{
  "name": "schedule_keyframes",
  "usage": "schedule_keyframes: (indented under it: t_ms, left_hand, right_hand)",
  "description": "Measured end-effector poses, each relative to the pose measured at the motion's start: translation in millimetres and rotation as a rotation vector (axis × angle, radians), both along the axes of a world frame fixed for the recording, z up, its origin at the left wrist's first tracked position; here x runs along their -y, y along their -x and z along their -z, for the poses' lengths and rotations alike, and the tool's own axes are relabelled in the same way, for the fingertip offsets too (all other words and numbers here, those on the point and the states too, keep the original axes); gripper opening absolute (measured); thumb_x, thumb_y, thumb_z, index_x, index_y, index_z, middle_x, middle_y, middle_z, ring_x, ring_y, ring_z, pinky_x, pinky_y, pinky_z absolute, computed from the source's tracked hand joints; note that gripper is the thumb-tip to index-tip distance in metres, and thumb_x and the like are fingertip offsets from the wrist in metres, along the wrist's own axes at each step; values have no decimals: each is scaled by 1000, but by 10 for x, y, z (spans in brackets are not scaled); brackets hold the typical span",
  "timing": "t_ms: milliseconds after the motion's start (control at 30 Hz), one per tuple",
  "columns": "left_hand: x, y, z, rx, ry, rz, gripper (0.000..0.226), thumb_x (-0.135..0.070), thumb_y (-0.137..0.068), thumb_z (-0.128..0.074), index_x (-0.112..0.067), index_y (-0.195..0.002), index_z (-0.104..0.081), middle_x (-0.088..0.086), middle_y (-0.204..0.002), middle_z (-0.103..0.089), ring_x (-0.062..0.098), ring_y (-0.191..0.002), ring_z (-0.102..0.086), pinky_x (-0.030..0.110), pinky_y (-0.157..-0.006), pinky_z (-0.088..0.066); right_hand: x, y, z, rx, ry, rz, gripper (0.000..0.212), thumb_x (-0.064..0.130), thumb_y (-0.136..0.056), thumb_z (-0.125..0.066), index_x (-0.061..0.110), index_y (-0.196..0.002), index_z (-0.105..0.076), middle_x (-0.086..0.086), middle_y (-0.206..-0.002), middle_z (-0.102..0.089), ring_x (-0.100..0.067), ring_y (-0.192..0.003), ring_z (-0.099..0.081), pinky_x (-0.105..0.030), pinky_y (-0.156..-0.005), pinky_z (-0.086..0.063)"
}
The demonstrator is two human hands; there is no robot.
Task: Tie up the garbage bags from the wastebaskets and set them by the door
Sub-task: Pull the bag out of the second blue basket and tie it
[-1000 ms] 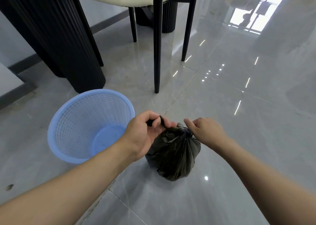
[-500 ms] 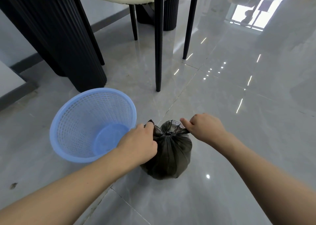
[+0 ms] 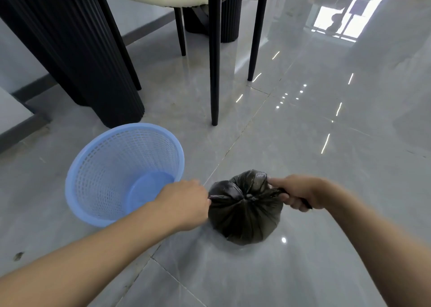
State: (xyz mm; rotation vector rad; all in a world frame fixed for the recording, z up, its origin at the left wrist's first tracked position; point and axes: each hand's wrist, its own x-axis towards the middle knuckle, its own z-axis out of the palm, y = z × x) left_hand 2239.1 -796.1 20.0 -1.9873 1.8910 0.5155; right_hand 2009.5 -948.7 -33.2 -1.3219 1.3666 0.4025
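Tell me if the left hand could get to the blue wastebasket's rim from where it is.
Probably yes: the left hand sits right beside the blue wastebasket with nothing between, but it grips the garbage bag and must release first.

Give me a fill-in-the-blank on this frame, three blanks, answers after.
1. The black garbage bag sits on the ____, outside the wastebasket.
2. The left hand and right hand each grip an end of the bag's top, pulling toward ____ sides.
3. The wastebasket beside the bag is ____ in colour and holds no liner.

Answers: floor; opposite; blue
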Motion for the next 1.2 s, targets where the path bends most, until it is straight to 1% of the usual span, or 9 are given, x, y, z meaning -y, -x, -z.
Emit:
schedule_keyframes:
  t_ms: [100, 267, 400, 567, 633, 767, 1000, 1100, 1200]
  left_hand:
    - [-12, -47, -91, -68, 47, 66, 24, -32, -100, -28, -22, -87, -46, 1, -96, -42, 22, -92, -41, 39, -86, -44]
    - [80, -44, -131, -142, 257, 164, 27, -33, -101, -31, -19, -98, -54, -2, -103, -49, 21, -94, -44, 35, -86, -40]
    - [122, -57, -79, -194, 504, 367, 20, -29, -97, -41, -18, -93, -57, -3, -102, -55, 20, -85, -47, 34, -74, -42]
    - [168, -83, -96, -176, 697, 350, 19, -25, -90, -45, -16, -87, -61, -2, -96, -59, 22, -80, -52, 36, -69, -43]
    - [199, -147, -63, -129, 721, 289, 20, -27, -89, -46, -17, -83, -62, -3, -94, -59, 21, -79, -52, 34, -70, -41]
    - [195, -301, 67, -58, 659, 71, 35, -38, -90, -37, -23, -83, -68, -10, -95, -60, 22, -91, -54, 35, -79, -34]
    - [229, -371, 191, -186, 559, -126, 21, -35, -99, -41, -28, -97, -61, -17, -113, -55, 15, -115, -38, 31, -93, -17]
    - [254, -349, 199, -232, 582, -102, 22, -32, -99, -39, -23, -96, -59, -14, -107, -58, 15, -110, -43, 29, -91, -21]
    - [274, -343, 175, -378, 576, -98, 24, -28, -98, -37, -16, -90, -57, -5, -98, -59, 19, -95, -50, 34, -89, -38]
  right_hand:
    - [25, 84, -45, 433, -410, 340, 55, 57, -93, -42, 19, -53, -42, 8, -49, -18, -9, -45, -9, -20, -39, -7]
    - [-64, -189, 22, 972, -581, 833, 29, 20, -58, -87, 11, -71, -63, 9, -44, -26, -7, -37, -14, -18, -36, -11]
    - [-297, -500, 0, 973, -438, 940, 20, 23, -97, -45, 9, -100, -60, 1, -71, -71, -3, -30, -26, -15, -33, -16]
    - [-508, -655, 82, 763, -155, 501, 29, 24, -97, -46, 7, -102, -69, -14, -87, -71, -9, -39, -34, -21, -37, -31]
    - [-560, -666, 75, 593, 88, 218, 34, 28, -89, -52, 0, -94, -71, -26, -89, -66, -16, -51, -49, -33, -54, -44]
    - [-579, -664, -76, 422, 259, -83, 33, 31, -83, -46, 13, -80, -74, -4, -75, -70, -14, -69, -59, -33, -75, -45]
    - [-485, -638, -273, 112, 786, -786, 25, 33, -82, -52, 25, -62, -39, 5, -85, -52, -21, -81, -53, -28, -64, -33]
    - [-495, -592, -267, 174, 1029, -905, 17, 32, -82, -50, 22, -69, -45, 6, -108, -47, -23, -68, -51, -27, -63, -33]
    - [-433, -546, -168, 184, 1231, -959, 21, 30, -81, -44, 15, -76, -58, 4, -101, -54, -26, -68, -57, -27, -55, -27]
